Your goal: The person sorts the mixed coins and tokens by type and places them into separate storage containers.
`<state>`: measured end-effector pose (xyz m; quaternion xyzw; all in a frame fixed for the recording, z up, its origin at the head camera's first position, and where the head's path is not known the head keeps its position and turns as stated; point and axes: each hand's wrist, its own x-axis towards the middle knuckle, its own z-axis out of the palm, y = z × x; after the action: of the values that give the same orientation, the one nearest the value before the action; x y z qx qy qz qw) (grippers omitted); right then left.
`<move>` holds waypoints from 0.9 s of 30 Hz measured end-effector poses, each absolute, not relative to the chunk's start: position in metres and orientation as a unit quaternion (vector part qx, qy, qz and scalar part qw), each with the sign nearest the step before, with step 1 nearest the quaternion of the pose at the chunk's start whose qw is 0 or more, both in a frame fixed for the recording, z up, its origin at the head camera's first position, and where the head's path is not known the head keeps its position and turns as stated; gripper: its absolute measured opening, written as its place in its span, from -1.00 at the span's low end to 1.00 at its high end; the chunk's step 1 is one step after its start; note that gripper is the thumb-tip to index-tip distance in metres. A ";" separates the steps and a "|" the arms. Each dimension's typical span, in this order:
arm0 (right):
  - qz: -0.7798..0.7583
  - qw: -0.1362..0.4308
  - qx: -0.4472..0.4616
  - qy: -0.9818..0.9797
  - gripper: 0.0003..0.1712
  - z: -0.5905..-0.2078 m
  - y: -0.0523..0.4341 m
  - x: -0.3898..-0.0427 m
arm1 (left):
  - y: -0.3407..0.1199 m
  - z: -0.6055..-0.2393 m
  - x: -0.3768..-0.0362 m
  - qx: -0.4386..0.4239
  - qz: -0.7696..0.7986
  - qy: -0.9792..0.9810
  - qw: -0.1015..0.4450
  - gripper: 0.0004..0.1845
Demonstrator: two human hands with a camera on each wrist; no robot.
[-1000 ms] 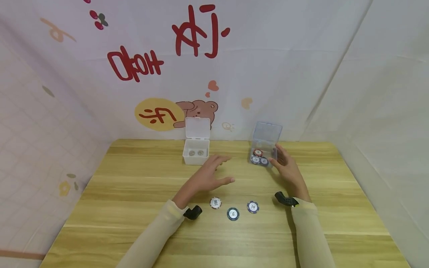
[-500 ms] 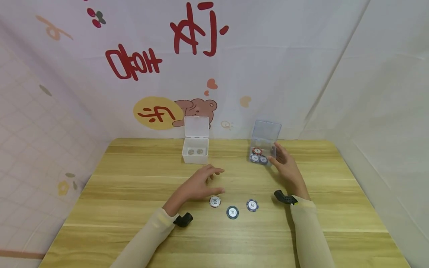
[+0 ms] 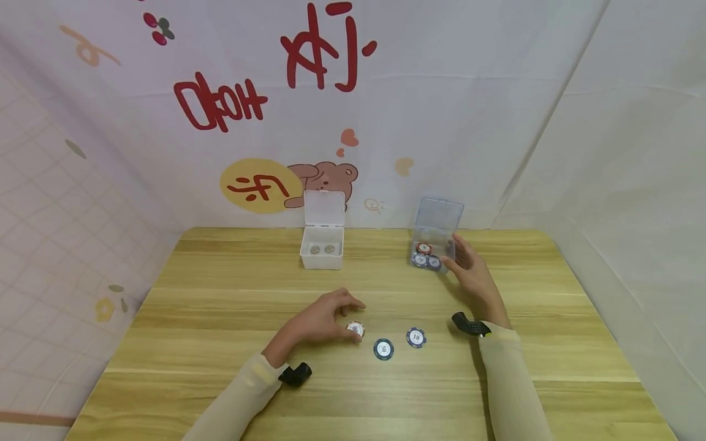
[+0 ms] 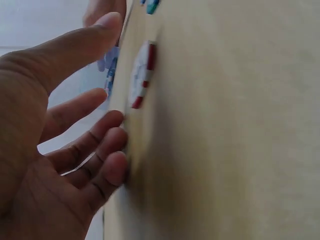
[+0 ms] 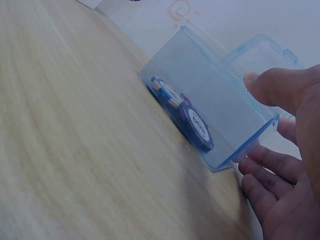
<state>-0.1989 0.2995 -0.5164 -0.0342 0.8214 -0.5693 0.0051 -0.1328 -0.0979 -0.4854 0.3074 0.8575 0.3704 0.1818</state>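
Observation:
My left hand (image 3: 322,318) reaches over a white poker chip (image 3: 355,328) with a red-and-white edge and marked 100, lying on the table. In the left wrist view its thumb and fingers are spread, with a gap to that chip (image 4: 141,75). To the chip's right lie a dark green chip (image 3: 383,349) marked 50 and a blue chip (image 3: 416,337) marked 10. My right hand (image 3: 477,278) holds the right front corner of a clear bluish plastic box (image 5: 225,95), thumb at the front wall and fingers along the side. Inside are a red chip (image 3: 423,248) and two darker ones.
A white plastic box (image 3: 322,262) with its lid raised stands at the back, left of the clear one, holding two silvery discs (image 3: 329,248). The wooden table (image 3: 220,306) meets a printed cloth (image 3: 441,122) behind and at the sides.
My left hand has come back toward me and down from beside the white box to the 100 chip. My right hand has stayed at the clear box.

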 end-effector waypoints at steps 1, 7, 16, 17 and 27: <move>-0.570 0.006 -0.033 0.821 -0.09 -0.515 0.299 -0.199 | -0.099 -0.487 -0.132 0.309 0.371 0.857 0.182 -0.37; -0.578 0.017 -0.037 0.815 -0.11 -0.510 0.297 -0.198 | -0.104 -0.491 -0.125 0.312 0.369 0.856 0.184 -0.42; -0.564 0.011 -0.028 0.825 -0.07 -0.516 0.300 -0.200 | -0.103 -0.492 -0.122 0.317 0.371 0.855 0.177 -0.57; -0.564 0.010 -0.028 0.825 -0.07 -0.517 0.301 -0.200 | -0.103 -0.492 -0.123 0.317 0.371 0.855 0.177 -0.59; -0.561 0.007 -0.034 0.827 -0.06 -0.518 0.302 -0.200 | -0.102 -0.492 -0.124 0.325 0.365 0.855 0.177 -0.67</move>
<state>-0.2002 0.3017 -0.5183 -0.0344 0.8270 -0.5610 0.0068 -0.1241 -0.1020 -0.4916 0.3247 0.8545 0.3648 0.1771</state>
